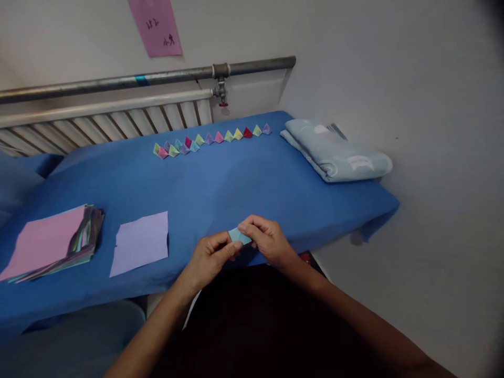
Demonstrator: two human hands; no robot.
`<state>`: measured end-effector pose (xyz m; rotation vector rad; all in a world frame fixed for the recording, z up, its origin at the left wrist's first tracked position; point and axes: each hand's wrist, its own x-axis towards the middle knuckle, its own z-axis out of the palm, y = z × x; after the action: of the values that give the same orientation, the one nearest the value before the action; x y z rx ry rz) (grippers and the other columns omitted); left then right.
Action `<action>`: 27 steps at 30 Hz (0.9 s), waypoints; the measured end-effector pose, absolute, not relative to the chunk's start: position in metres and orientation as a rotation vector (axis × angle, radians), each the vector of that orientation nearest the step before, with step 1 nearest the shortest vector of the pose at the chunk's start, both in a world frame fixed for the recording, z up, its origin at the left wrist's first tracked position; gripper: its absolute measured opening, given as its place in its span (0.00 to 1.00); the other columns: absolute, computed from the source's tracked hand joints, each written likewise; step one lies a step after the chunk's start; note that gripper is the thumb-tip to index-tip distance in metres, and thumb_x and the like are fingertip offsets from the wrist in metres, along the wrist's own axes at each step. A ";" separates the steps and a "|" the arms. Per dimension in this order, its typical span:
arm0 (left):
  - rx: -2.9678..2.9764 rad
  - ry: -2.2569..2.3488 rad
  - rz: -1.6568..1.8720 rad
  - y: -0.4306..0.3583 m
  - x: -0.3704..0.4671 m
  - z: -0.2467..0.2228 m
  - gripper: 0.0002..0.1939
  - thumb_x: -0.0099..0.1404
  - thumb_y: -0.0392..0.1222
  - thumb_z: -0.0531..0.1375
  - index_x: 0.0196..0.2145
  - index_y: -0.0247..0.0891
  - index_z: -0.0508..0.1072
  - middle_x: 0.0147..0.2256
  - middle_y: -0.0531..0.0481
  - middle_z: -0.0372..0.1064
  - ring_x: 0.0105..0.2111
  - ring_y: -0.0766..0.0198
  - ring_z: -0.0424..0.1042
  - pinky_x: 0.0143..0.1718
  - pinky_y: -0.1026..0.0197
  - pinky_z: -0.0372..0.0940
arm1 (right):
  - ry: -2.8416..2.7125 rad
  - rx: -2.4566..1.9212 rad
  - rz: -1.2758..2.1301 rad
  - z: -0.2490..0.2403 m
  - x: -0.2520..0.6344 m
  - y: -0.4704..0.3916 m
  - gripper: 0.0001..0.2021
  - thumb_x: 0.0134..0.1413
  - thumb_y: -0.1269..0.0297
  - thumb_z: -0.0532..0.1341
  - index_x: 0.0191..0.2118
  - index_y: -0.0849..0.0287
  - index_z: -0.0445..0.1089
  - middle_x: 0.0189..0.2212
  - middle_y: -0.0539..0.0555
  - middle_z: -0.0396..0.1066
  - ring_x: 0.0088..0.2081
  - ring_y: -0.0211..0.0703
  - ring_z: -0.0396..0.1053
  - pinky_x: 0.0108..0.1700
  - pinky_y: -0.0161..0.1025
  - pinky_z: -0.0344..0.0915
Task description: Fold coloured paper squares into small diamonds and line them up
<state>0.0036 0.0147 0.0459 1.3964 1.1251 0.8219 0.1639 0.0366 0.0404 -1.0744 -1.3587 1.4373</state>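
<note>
Between my two hands, just above the near edge of the blue cloth (189, 194), is a small folded piece of light blue paper (239, 235). My left hand (212, 255) pinches its left side, thumb along the lower edge. At its right, my right hand (266, 237) grips the paper between thumb and fingers. The fingertips behind the paper are partly hidden. A lavender paper sheet (140, 244) lies flat to the left of my left hand. Farther left is a stack of coloured paper (49, 239), pink on top.
Several small folded paper pieces (209, 138) in many colours stand in rows at the back. A folded light blue blanket (338, 152) lies at the right by the wall. Behind the cloth run a radiator (129, 122) and a metal pipe (173, 77). A pink note (157, 26) hangs above.
</note>
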 end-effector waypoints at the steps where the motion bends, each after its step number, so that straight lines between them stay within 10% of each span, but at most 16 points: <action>1: 1.406 1.119 0.831 0.014 0.004 0.046 0.13 0.61 0.48 0.59 0.24 0.37 0.71 0.22 0.55 0.65 0.25 0.68 0.63 0.31 0.64 0.59 | -1.300 -1.054 1.490 0.039 0.163 0.036 0.13 0.52 0.55 0.60 0.23 0.57 0.65 0.19 0.44 0.58 0.22 0.32 0.55 0.25 0.32 0.53; 27: 1.262 1.123 0.862 0.013 0.003 0.033 0.16 0.61 0.52 0.57 0.25 0.37 0.65 0.23 0.55 0.63 0.23 0.70 0.62 0.28 0.64 0.59 | -1.468 -1.218 1.485 0.040 0.162 0.051 0.14 0.48 0.52 0.60 0.24 0.58 0.66 0.18 0.45 0.59 0.21 0.33 0.54 0.24 0.33 0.52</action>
<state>0.0028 0.0134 0.0326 1.2623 1.1233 0.8621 0.1618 0.0515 0.0401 -1.2181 -1.4684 1.4854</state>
